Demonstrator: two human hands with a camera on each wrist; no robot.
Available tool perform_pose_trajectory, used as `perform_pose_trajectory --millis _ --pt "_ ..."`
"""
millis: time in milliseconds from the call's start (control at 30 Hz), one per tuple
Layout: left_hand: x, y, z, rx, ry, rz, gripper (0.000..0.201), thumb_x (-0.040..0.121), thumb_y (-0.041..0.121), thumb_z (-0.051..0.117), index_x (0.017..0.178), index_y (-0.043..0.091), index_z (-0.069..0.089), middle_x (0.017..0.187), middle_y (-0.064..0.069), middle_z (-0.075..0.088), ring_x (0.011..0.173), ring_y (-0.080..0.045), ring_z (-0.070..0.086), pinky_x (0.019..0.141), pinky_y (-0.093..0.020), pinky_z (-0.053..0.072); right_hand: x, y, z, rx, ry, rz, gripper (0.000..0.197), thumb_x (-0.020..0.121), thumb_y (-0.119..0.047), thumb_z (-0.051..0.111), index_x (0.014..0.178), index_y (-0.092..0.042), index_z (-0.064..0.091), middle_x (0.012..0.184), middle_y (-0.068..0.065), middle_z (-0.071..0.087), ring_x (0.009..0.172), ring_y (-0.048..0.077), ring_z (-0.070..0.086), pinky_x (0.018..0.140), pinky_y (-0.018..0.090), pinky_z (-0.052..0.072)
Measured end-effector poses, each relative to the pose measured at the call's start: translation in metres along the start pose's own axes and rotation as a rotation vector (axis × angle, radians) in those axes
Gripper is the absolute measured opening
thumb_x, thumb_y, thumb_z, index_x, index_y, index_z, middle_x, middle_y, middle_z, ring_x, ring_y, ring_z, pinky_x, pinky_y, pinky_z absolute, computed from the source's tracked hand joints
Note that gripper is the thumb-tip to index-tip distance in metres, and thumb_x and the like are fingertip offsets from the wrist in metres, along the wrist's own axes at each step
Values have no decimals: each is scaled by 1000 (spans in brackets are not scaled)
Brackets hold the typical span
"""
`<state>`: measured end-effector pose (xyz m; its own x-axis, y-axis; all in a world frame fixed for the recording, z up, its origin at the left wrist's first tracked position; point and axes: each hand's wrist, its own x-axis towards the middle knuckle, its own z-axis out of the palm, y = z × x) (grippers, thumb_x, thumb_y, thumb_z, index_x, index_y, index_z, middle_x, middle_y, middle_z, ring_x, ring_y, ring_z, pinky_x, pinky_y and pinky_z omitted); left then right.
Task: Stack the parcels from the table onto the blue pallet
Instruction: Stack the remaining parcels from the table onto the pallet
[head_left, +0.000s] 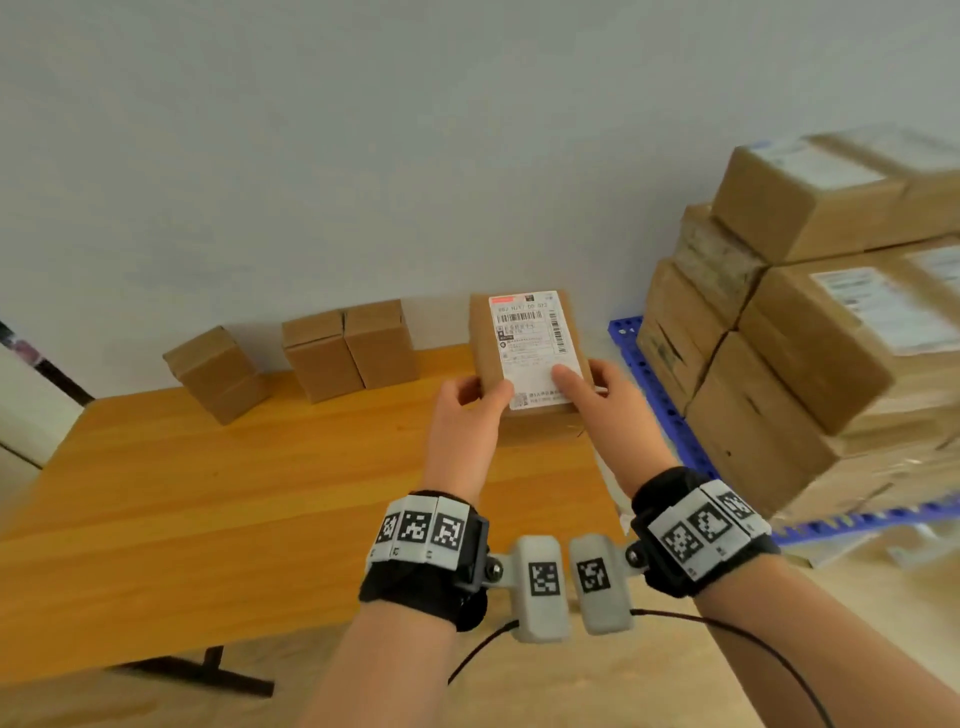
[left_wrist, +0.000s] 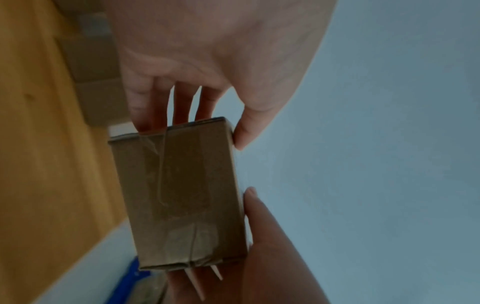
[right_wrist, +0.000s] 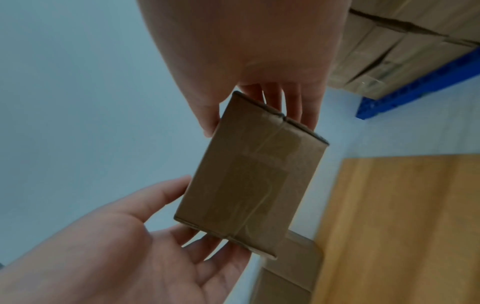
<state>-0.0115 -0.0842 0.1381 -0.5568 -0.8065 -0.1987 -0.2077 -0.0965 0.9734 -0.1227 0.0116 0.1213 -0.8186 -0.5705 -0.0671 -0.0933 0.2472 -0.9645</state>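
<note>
Both arms stretched forward, wrists banded. Left hand (head_left: 470, 410) grips parcel (head_left: 524, 343) at left side, thumb on top, fingers (left_wrist: 182, 102) underneath. Right hand (head_left: 605, 400) mirrors it at right side, thumb on label face.

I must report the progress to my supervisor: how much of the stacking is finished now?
Done: many parcels are already piled on the blue pallet. In hand: the left hand and right hand together hold one labelled parcel above the table, not yet placed. Left: three plain boxes at the table's far edge.
</note>
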Motion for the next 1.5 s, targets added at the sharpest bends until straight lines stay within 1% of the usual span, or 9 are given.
perform_pose_trajectory --millis 167,300,600,733,833,933,1133,1300,1500 --pt "-20 57 41 -46 -14 115 31 89 35 65 116 27 52 105 14 62 93 1 60 64 -13 45 -2 -47 -60 46 48 -158 8 97 -42 55 104 -37 56 103 -16 68 88 -6 64 68 11 50" --pt "-36 95 83 -77 -7 186 30 90 36 64 116 26 51 105 12 63 91 0 61 56 -8 47 3 -72 -113 52 75 -239 22 95 -41 58 113 -30 55 108 -13 68 95 0 66 76 17 54" --pt "-66 160 208 -74 -46 326 35 88 38 66 117 23 53 107 7 66 95 -5 64 75 -22 51 15 -95 -262 33 124 -344 41 94 -45 59 129 -26 52 112 -16 66 95 -7 63 68 10 51" --pt "-80 174 264 -41 -96 378 34 89 40 64 117 23 55 107 8 67 93 -4 65 72 -22 52 18 -93 -328 18 136 -342 40 94 -44 58 129 -25 53 112 -15 67 96 -2 65 75 16 54" --pt "-89 182 302 -11 -137 407 28 92 41 58 115 25 57 104 9 69 90 -4 67 74 -26 54 20 -90 -373 -11 151 -338 40 94 -46 57 128 -25 53 109 -16 66 91 -4 65 70 15 53" --pt "-92 187 337 -3 -164 418 26 92 42 56 113 28 56 104 8 69 92 -9 69 83 -34 57 27 -86 -412 -50 176 -331 42 94 -48 57 129 -25 53 111 -14 67 96 3 66 81 25 56" --pt "-78 203 391 85 -187 451 21 94 42 54 108 27 53 105 7 64 97 -12 65 88 -39 55 50 -81 -460 -47 220 -303 41 95 -44 56 131 -24 51 107 -15 66 91 0 64 69 15 48" --pt "-47 216 426 241 -260 493 22 96 42 51 110 26 52 105 8 62 97 -13 63 90 -41 54 83 -81 -485 -62 290 -261 39 96 -41 56 129 -21 52 105 -10 67 93 6 64 71 19 50" --pt "-11 223 463 424 -291 553 27 99 40 48 119 23 54 107 11 59 97 -9 56 81 -27 42 125 -72 -508 -72 342 -199 34 97 -39 56 126 -20 54 101 -10 66 86 3 63 62 15 46"
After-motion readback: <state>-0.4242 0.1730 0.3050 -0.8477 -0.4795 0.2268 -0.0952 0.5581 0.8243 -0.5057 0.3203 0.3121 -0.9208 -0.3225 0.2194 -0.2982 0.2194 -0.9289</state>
